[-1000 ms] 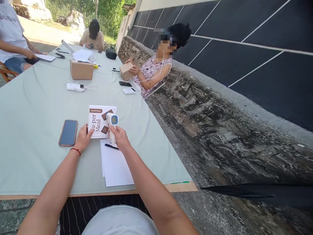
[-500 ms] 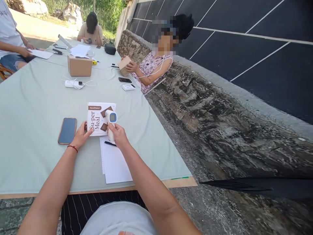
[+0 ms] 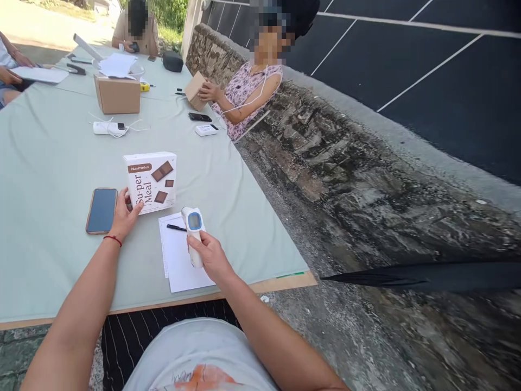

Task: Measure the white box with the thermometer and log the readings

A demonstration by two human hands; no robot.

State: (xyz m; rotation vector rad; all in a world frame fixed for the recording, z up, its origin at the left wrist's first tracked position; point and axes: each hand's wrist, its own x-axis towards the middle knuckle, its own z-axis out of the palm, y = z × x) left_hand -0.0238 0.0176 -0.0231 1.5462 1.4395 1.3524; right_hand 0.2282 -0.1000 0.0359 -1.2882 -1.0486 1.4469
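Observation:
My left hand (image 3: 127,214) grips the lower left corner of a white box (image 3: 157,184) printed with "Su-per Meal" and brown squares; the box stands upright on the cloth. In my right hand (image 3: 209,252) is a white infrared thermometer (image 3: 193,228) with a blue-rimmed screen facing me. It is held above sheets of white paper (image 3: 185,274), apart from the box. A black pen (image 3: 176,228) lies on the paper, close to the thermometer. Left of my left hand, a smartphone (image 3: 101,210) in an orange-brown case lies flat.
Farther up the table (image 3: 49,217) stand a cardboard box (image 3: 118,95) and a white device with a cable (image 3: 109,128). A person at the right edge holds a small carton (image 3: 196,91), near a black phone (image 3: 199,117) and a white device (image 3: 206,130). Two more people sit beyond.
My right hand has drawn the thermometer back from the box front, toward me and over the paper. The box now shows its whole front. The camera view has shifted.

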